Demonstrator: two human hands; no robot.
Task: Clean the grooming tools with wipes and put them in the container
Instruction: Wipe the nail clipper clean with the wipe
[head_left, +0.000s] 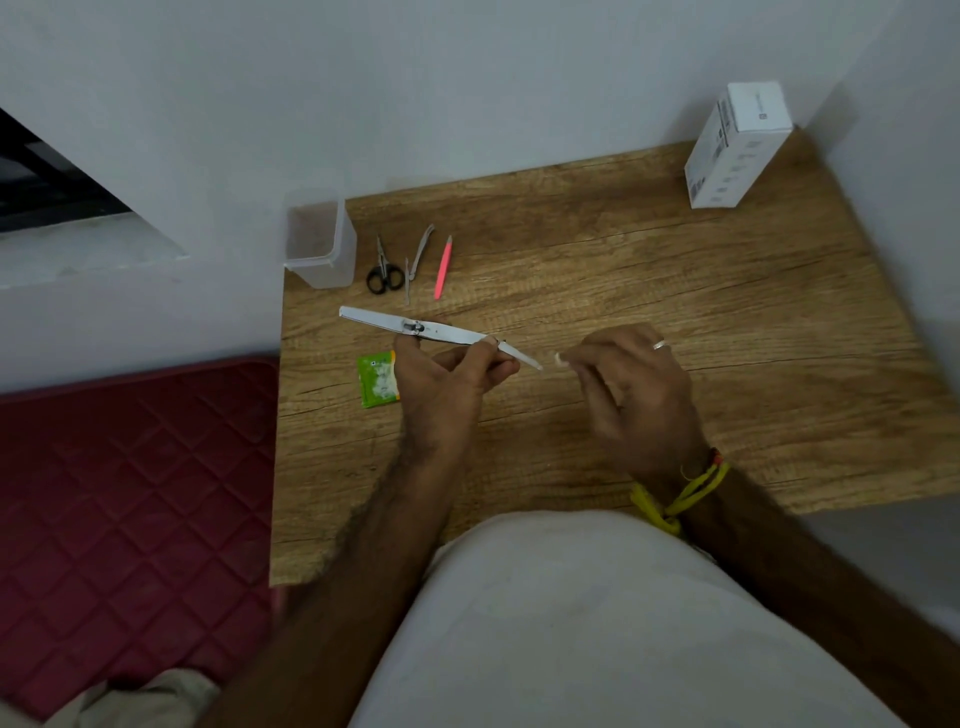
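One long white folding razor (415, 328) is held above the wooden bench (649, 291), opened out almost straight, its wide end pointing toward the clear plastic container (320, 244) and its thin end toward the other hand. The left hand (447, 379) pinches the razor near its middle, fingers curled round it. The right hand (634, 384), wearing a ring, has its fingers curled and pinches a small white scrap (560, 358) just beside the razor's thin tip; whether the scrap is a wipe is too small to tell, and it does not touch the tip.

The container stands at the bench's far left corner, against the wall. Just right of the container lie small black-handled scissors (383, 270), then a metal nail clipper (415, 262), then pink tweezers (443, 267), each apart from the others. Nearer than the container, along the left edge, a green sachet (378, 378) lies flat, partly covered by the left hand. Far to the right of the container, a white box (735, 148) stands in the opposite back corner; the bench between is bare wood. A red quilted mattress (130, 467) lies below the container's side of the bench.
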